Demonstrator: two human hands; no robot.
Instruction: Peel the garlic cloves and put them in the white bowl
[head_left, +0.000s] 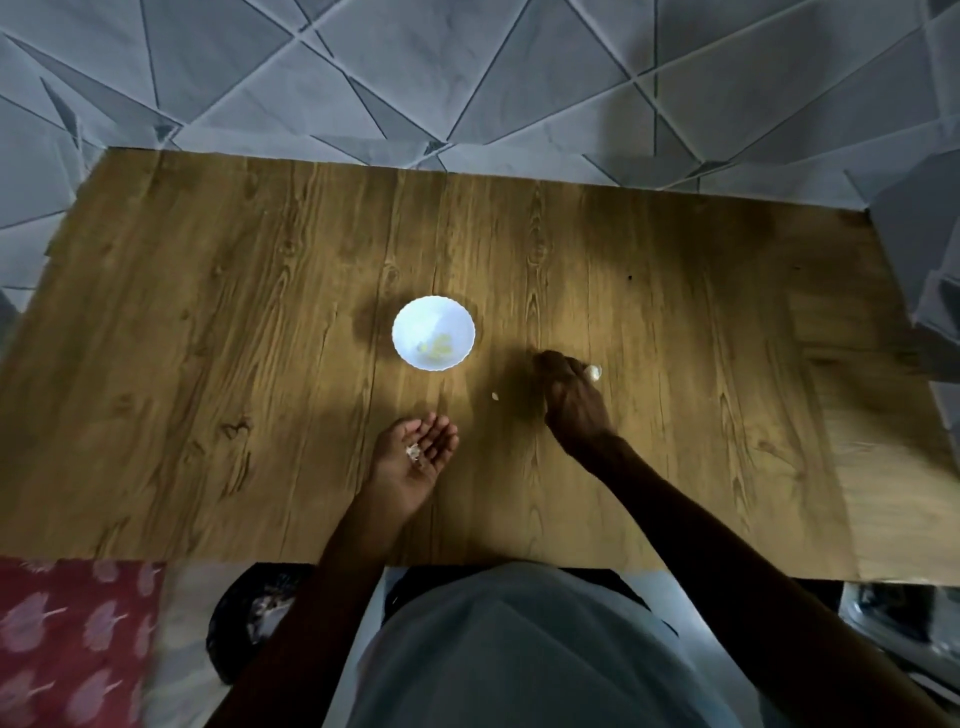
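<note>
Garlic skin scraps (414, 453) lie in the upturned left hand (404, 475), palm cupped and fingers relaxed, above the wooden table (208, 338). Just beyond it, the white bowl (415, 317) holds a few pale yellow peeled cloves (438, 347). A small white scrap (495, 396) lies on the table. The right hand (571, 400) is palm down, fingers curled at a whitish garlic piece (594, 372); I cannot tell whether it grips it.

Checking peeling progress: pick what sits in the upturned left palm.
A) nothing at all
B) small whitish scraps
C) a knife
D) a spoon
B: the left hand lies palm up, fingers relaxed, with small whitish scraps resting in the palm.
</note>
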